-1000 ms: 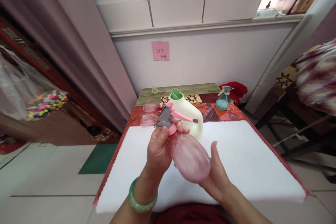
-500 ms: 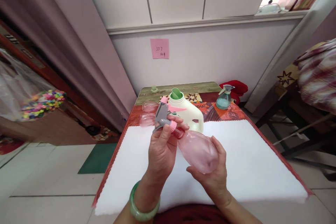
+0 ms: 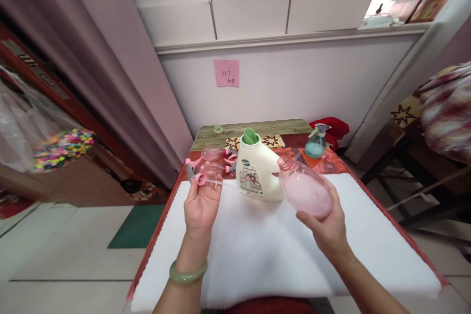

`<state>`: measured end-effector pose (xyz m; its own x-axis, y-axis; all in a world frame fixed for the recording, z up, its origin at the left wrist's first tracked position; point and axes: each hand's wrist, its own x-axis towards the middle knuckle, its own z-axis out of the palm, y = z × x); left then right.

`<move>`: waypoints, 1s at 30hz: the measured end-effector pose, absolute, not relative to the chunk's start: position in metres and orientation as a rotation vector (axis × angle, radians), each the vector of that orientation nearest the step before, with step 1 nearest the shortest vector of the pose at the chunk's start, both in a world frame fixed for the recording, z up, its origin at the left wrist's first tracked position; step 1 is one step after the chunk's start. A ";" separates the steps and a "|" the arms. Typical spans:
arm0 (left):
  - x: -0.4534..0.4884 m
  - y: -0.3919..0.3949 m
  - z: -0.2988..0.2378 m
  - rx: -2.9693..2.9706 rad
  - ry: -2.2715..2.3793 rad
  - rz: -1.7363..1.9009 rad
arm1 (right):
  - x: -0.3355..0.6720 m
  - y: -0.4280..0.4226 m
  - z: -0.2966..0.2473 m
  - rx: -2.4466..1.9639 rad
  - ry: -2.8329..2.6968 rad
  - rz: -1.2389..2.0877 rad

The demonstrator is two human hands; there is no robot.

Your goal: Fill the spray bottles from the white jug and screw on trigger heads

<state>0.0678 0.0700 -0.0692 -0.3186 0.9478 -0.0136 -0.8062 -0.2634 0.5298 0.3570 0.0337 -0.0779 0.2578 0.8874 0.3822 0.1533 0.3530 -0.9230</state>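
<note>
The right hand (image 3: 329,230) grips the rounded base of a translucent pink bottle (image 3: 305,189), tilted and uncapped above white cloth (image 3: 265,255); its contents are unclear. The left hand (image 3: 201,206) pinches a pink-and-grey spray head (image 3: 200,179) with a thin tube (image 3: 215,182). Beyond stands a cream jug (image 3: 259,169) with a green spout (image 3: 249,135); farther, clear pink bottles (image 3: 212,153) lie and a teal spray bottle (image 3: 315,148) stands on the worktop (image 3: 287,126).

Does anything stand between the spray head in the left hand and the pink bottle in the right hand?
Nothing visible blocks the way directly between the trigger spray head and the pink bottle. The cream-colored jug shows in the gap, but seemingly behind: the pink bottle overlaps its edge.
</note>
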 end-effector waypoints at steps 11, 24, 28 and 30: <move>0.054 0.062 -0.194 0.266 0.557 1.514 | 0.378 0.102 0.006 -1.095 -1.441 0.415; 0.051 0.063 -0.200 0.158 0.500 1.491 | 0.371 0.132 0.033 -1.240 -1.801 0.429; 0.050 0.063 -0.200 0.141 0.495 1.485 | 0.370 0.132 0.041 -1.283 -1.842 0.403; 0.050 0.063 -0.200 0.135 0.493 1.480 | 0.370 0.133 0.045 -1.321 -1.852 0.386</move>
<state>0.0500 0.0632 -0.1999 0.0128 0.9722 -0.2337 -0.9181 0.1040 0.3824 0.3701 0.1325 0.0451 -0.1237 0.8921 0.4347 0.6445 0.4053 -0.6483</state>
